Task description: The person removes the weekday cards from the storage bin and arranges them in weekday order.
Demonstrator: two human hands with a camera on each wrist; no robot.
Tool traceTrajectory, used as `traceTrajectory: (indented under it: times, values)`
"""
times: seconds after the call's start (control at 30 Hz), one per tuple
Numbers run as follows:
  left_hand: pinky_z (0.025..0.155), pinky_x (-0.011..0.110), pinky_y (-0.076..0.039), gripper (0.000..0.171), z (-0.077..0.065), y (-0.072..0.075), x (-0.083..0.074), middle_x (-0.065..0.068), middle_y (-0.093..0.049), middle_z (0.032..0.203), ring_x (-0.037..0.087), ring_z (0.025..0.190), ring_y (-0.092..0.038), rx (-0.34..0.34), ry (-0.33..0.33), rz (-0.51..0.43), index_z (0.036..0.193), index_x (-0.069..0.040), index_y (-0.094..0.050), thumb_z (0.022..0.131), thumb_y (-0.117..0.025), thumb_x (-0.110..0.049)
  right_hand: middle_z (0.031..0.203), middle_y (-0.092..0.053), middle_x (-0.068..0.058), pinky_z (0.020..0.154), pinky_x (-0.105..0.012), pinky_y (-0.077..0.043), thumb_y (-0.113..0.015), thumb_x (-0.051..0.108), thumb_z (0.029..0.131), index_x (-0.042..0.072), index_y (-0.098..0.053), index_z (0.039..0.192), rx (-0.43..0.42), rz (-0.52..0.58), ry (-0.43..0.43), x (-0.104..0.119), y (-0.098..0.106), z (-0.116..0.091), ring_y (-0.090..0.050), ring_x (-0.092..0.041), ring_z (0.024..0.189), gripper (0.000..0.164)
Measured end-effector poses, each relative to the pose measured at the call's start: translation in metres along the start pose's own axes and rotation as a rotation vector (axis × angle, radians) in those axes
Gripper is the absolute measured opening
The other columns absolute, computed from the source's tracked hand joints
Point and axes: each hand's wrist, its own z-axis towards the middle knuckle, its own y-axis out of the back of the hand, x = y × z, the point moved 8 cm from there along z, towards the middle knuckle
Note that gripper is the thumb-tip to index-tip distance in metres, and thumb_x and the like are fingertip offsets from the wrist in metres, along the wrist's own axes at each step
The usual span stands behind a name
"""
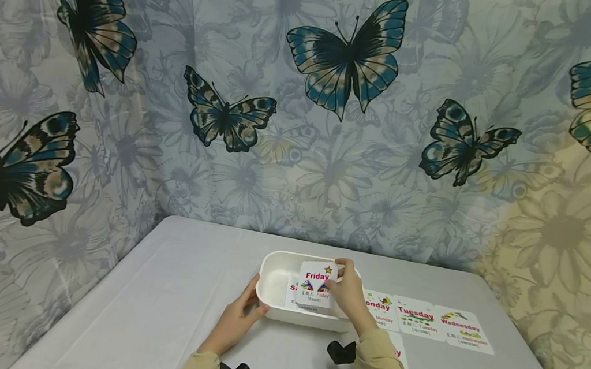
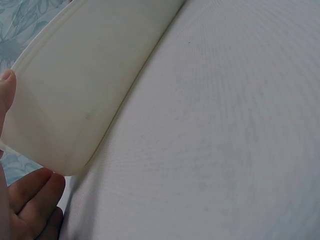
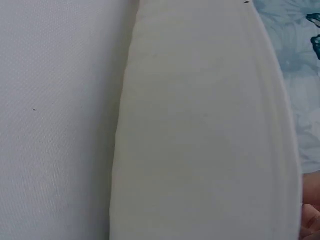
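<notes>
A white plastic basin (image 1: 274, 275) stands on the table, and my left hand (image 1: 235, 321) grips its left end, the thumb at the near corner of the rim. In the left wrist view the fingertips (image 2: 42, 197) touch the basin's end. My right hand (image 1: 348, 293) pinches the right edge of a Friday card (image 1: 316, 276), held upright over the basin. Behind it, inside the basin, shows part of another card (image 1: 292, 297) starting with "Sa". The right wrist view has mostly the basin's outer wall (image 3: 200, 125), with a bit of hand at its right edge.
To the right of the basin lie a Monday card (image 1: 381, 312), a Tuesday card (image 1: 417, 317) and a Wednesday card (image 1: 463, 330) in a row. Below Monday, a further card (image 1: 398, 344) is mostly hidden by the right sleeve. A butterfly-patterned curtain (image 1: 327, 181) hangs behind the table.
</notes>
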Motion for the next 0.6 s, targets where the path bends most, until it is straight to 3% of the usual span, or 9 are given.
traceTrajectory:
  times: [0.2, 0.37, 0.6]
  values:
    - [0.098, 0.054, -0.033, 0.076, -0.001, -0.001, 0.0, 0.008, -0.047, 0.136, 0.024, 0.119, -0.047, 0.001, 0.008, 0.004, 0.149, -0.031, -0.017, 0.088, -0.058, -0.047, 0.098, -0.05, -0.017, 0.062, -0.032, -0.049, -0.065, 0.001, 0.084, 0.002, -0.039, 0.129, -0.052, 0.172, -0.054, -0.004, 0.021, -0.01, -0.061, -0.026, 0.083, 0.052]
    - [0.097, 0.055, -0.033, 0.074, -0.001, -0.001, 0.0, 0.008, -0.047, 0.136, 0.024, 0.119, -0.047, 0.002, 0.011, 0.007, 0.148, -0.036, -0.015, 0.089, -0.058, -0.046, 0.1, -0.051, -0.017, 0.06, -0.029, -0.051, -0.065, 0.003, 0.086, 0.004, -0.037, 0.133, -0.08, 0.31, -0.098, -0.01, 0.044, -0.023, -0.063, -0.02, 0.082, 0.055]
    - [0.098, 0.054, -0.033, 0.076, -0.001, 0.0, 0.0, 0.01, -0.047, 0.135, 0.024, 0.12, -0.047, -0.001, 0.005, 0.003, 0.15, -0.027, -0.018, 0.089, -0.059, -0.045, 0.108, -0.05, -0.021, 0.064, -0.025, -0.051, -0.062, 0.005, 0.089, 0.002, -0.032, 0.138, -0.089, 0.373, -0.152, -0.032, 0.082, -0.048, -0.062, -0.011, 0.079, 0.057]
